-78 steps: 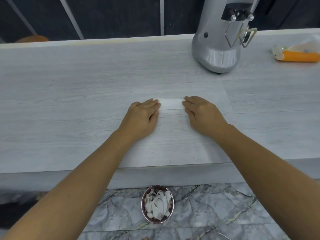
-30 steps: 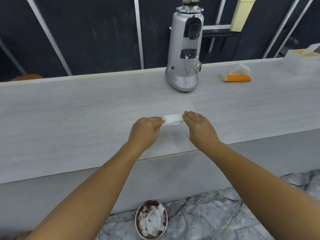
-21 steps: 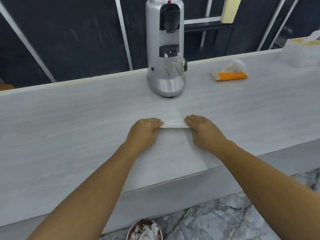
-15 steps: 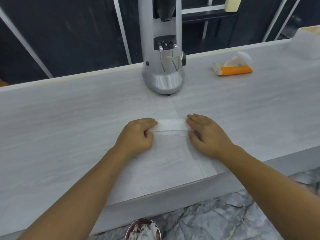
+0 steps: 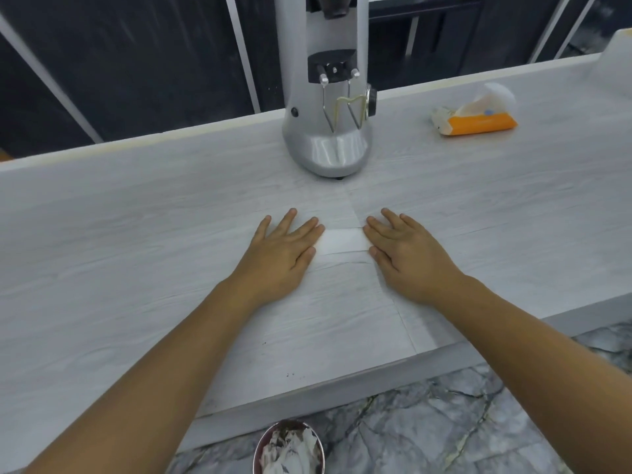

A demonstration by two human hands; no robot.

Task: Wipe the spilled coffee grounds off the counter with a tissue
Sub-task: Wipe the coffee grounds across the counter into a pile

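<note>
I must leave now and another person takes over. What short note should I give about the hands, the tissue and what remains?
Left hand: flat, fingers straight, on the left end of the tissue.
Right hand: flat, on its right end.
Tissue: folded, on the counter in front of the grinder.
Done: the area around the tissue looks clean.
Left: a few dark grounds near the front edge; then probably drop the tissue in the bin on the floor.
</note>
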